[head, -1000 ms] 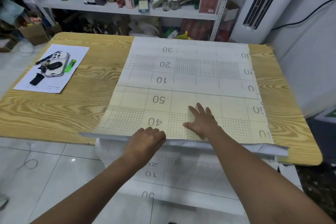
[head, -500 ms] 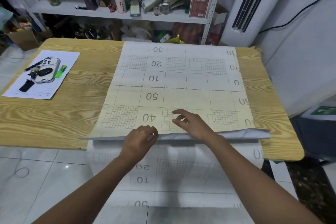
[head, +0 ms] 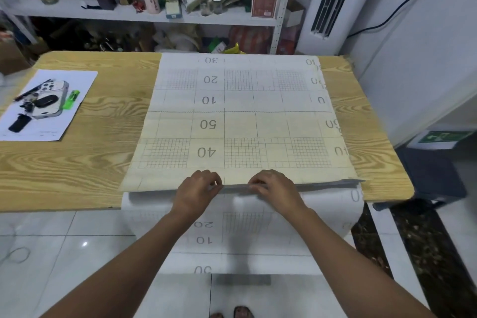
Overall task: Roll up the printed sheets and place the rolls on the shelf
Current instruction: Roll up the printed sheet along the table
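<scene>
A large printed sheet (head: 240, 116) with grid squares and numbers lies flat across the wooden table (head: 77, 152). A second printed sheet (head: 258, 237) hangs from under it over the table's near edge toward the floor. My left hand (head: 200, 187) and my right hand (head: 273, 186) sit side by side at the near edge of the top sheet, fingers curled round that edge and pinching it. The white shelf (head: 134, 14) stands behind the table.
A small white paper (head: 77, 90) at the table's left carries a phone, keys and a green lighter. The shelf holds bottles, boxes and bags. A white air conditioner (head: 333, 0) stands at the back right. A dark bin (head: 433, 173) sits to the right.
My right hand slid back from lying flat on the sheet to its near edge and curled onto it. My left hand stayed at the edge. The camera view shifted slightly.
</scene>
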A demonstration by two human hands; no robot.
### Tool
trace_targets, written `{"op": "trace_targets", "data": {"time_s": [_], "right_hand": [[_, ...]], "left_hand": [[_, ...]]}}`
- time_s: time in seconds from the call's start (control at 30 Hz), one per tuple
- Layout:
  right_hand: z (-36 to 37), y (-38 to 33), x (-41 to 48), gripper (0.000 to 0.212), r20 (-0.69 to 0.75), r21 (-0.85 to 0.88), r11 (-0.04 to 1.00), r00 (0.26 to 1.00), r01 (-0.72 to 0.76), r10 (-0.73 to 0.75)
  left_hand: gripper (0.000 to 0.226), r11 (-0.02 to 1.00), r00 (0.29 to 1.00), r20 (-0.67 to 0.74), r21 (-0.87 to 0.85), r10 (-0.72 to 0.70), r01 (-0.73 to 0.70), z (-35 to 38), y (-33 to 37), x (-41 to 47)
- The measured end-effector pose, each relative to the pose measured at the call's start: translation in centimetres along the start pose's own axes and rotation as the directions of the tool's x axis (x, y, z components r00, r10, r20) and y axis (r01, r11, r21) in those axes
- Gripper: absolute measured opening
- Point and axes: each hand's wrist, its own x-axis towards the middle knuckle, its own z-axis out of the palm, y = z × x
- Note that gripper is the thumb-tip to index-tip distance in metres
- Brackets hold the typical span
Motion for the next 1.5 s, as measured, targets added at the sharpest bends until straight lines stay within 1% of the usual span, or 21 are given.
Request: {"op": "trace_targets", "data": {"time_s": [0.1,0.23,0.43,0.53,0.63,0.7,0.73,0.77,0.83,0.93,0.97,1.0,1.13,1.2,1.23,1.33,1.37,1.5], "right_hand": [[1.0,0.4,-0.2,0.015,-0.038,-0.01,1.0,0.999,0.0,0.0],[2.0,0.8,-0.5,0.017,-0.062,-0.012,1.0,0.998,-0.02,0.019],[2.8,1.4,-1.0,0.011,-0.107,0.082,0.993,0.99,-0.083,0.092],[2.7,1.6,-0.6,0.011,-0.111,0.113,0.985,0.984,-0.128,0.141],[2.6,1.9,0.0,0.012,-0.082,0.129,0.979,0.982,-0.158,0.169],[2.5,2.0,0.3,0.011,-0.065,0.135,0.975,0.98,-0.179,0.189],[2.5,2.1,0.5,0.011,-0.059,0.143,0.971,0.978,-0.19,0.2],[2.4,2.1,0.7,0.01,-0.052,0.149,0.968,0.976,-0.204,0.213],[2.4,2.2,1.0,0.009,-0.035,0.146,0.963,0.971,-0.228,0.235],[2.2,2.1,1.5,0.007,-0.014,0.133,0.958,0.966,-0.253,0.257],[2.2,2.1,1.7,0.007,-0.008,0.125,0.959,0.966,-0.256,0.259],[2.2,2.0,1.8,0.007,-0.002,0.117,0.96,0.966,-0.255,0.257],[2.1,2.0,2.2,0.007,0.016,0.11,0.96,0.966,-0.257,0.256],[2.0,2.2,2.3,0.006,0.019,0.125,0.958,0.966,-0.258,0.258],[2.0,2.3,2.4,0.006,0.017,0.136,0.958,0.967,-0.252,0.252],[1.9,2.6,2.4,0.006,0.013,0.146,0.965,0.975,-0.22,0.22],[1.8,2.6,2.4,0.006,0.011,0.147,0.966,0.977,-0.214,0.214],[1.6,2.7,2.5,0.011,0.007,0.175,0.965,0.98,-0.197,0.199]], "left_hand": [[0.008,0.998,0.999,0.053,-0.056,-0.011,0.014,0.2,-0.6,-0.2],[0.007,0.996,0.996,0.09,-0.083,0.025,-0.017,0.4,-1.4,-0.3],[0.011,0.995,0.988,0.15,-0.092,0.037,-0.023,0.7,-1.6,0.1],[0.015,0.997,0.988,0.146,-0.065,0.054,-0.045,1.3,-1.3,0.3],[0.018,0.998,0.99,0.123,-0.001,0.065,-0.066,2.2,-1.5,0.6],[0.016,0.99,0.989,0.071,0.041,0.133,-0.136,2.8,-1.8,0.7],[0.014,0.976,0.979,0.039,0.082,0.198,-0.201,3.1,-2.0,0.8],[0.017,0.953,0.963,0.013,0.143,0.268,-0.267,3.3,-2.2,0.9],[0.035,0.9,0.934,-0.008,0.268,0.358,-0.343,3.7,-2.5,0.8],[0.07,0.838,0.911,0.042,0.377,0.411,-0.395,4.0,-2.1,0.4],[0.077,0.822,0.907,0.063,0.4,0.416,-0.405,4.2,-2.1,0.2],[0.078,0.81,0.905,0.076,0.42,0.419,-0.41,4.5,-2.1,0.1],[0.052,0.795,0.897,0.026,0.454,0.441,-0.403,5.4,-2.0,0.3],[0.049,0.799,0.906,-0.009,0.476,0.422,-0.368,5.6,-1.9,0.4],[0.053,0.801,0.914,-0.018,0.489,0.406,-0.346,5.7,-2.0,0.4],[0.078,0.81,0.94,0.026,0.498,0.341,-0.308,5.7,-1.9,0.6],[0.08,0.812,0.943,0.04,0.497,0.332,-0.307,5.6,-1.9,0.6],[0.071,0.836,0.952,0.068,0.462,0.3,-0.296,5.6,-1.9,0.7]]}}
